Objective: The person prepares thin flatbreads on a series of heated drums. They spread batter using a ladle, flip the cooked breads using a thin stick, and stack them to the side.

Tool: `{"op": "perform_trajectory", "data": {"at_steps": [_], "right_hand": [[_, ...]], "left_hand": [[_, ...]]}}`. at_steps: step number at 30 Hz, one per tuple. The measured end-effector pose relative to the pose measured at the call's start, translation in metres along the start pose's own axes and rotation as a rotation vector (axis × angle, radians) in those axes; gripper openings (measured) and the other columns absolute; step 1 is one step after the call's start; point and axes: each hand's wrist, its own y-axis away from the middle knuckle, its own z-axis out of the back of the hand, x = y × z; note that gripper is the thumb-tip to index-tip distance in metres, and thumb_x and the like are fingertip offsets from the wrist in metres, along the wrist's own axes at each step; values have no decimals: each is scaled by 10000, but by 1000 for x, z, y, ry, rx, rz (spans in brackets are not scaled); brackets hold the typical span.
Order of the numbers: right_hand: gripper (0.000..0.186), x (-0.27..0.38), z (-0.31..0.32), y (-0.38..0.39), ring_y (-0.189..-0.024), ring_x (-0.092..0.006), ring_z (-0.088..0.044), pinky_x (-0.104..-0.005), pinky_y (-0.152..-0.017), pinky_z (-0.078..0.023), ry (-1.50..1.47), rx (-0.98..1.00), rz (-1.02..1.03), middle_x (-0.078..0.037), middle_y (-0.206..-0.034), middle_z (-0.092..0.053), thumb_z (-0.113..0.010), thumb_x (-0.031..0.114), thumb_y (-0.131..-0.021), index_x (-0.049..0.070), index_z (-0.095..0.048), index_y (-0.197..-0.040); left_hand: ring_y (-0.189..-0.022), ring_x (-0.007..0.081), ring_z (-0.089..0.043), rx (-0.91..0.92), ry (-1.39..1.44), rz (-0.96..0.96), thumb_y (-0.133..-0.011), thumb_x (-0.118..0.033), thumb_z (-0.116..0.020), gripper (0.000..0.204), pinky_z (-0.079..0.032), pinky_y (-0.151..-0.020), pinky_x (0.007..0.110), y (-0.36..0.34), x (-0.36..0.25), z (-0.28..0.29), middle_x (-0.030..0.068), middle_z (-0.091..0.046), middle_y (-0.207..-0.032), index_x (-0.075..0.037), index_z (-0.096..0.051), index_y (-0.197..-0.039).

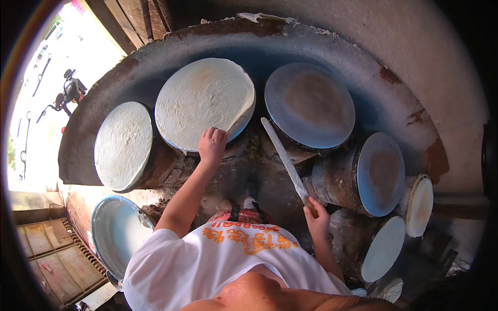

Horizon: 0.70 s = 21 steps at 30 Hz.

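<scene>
A thin pale pancake (pixel 202 103) covers the round griddle in front of me, its right edge lifted and curled over. At that griddle's near rim, my left hand (pixel 212 146) is closed on the pancake's edge, fingertips turned down and partly hidden. My right hand (pixel 317 217) grips one end of a long, flat, whitish spatula (pixel 284 158), which slants up and leftward. The spatula's far tip lies just short of a bare dark griddle (pixel 310 106), apart from the pancake. Another pale, batter-coated sheet (pixel 124 146) lies on the griddle at the left.
More round griddles curve around to the right: a bare one (pixel 381 174), a pale-covered one (pixel 384 249) and a yellowish one (pixel 419 206). A blue-rimmed tub (pixel 111 233) with white liquid stands at lower left. A curved ledge (pixel 259 32) rises behind. A motorbike (pixel 70 92) shows outside.
</scene>
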Motion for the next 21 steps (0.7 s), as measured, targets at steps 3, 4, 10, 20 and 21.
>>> {"op": "perform_trajectory", "data": {"at_steps": [3, 4, 10, 20, 21], "right_hand": [[342, -3, -2, -9, -1010, -183, -622, -293, -868, -488, 3, -3, 43, -130, -1107, -654, -679, 40, -813, -18, -615, -1144], [345, -2, -3, -14, -1004, -180, -625, -291, -864, -489, 3, -9, 48, -130, -1105, -655, -679, 45, -815, -18, -613, -1148], [315, 16, -13, -58, -934, -221, -660, -313, -826, -508, -37, -54, 58, -126, -1010, -683, -686, 93, -810, -10, -633, -1103], [349, 114, -77, -238, -593, -206, -594, -333, -600, -468, 25, 114, 194, -97, -631, -609, -789, 301, -722, 17, -586, -709], [393, 129, -94, -270, -577, -207, -576, -344, -580, -457, -46, 176, 233, -94, -612, -584, -785, 343, -719, 23, -559, -694]], "left_hand": [[-807, 301, -560, 18, 5, 49, -734, -157, -711, 184, -460, -723, 389, -6, 1, 5, 92, -580, -842, -76, -589, -845], [-807, 301, -560, 22, 1, 46, -734, -157, -711, 184, -460, -723, 389, -7, -1, 6, 92, -580, -842, -76, -589, -845], [-973, 304, -534, 88, -88, 120, -676, -264, -744, 408, -442, -844, 404, -27, -34, -3, 105, -565, -1028, -87, -578, -1004], [-756, 312, -570, -106, -40, 172, -718, -104, -668, 132, -461, -662, 414, -40, -14, -29, 94, -579, -770, -67, -543, -739], [-756, 312, -570, -113, -42, 172, -718, -104, -668, 132, -461, -662, 414, -42, -14, -28, 94, -579, -770, -67, -543, -739]]}}
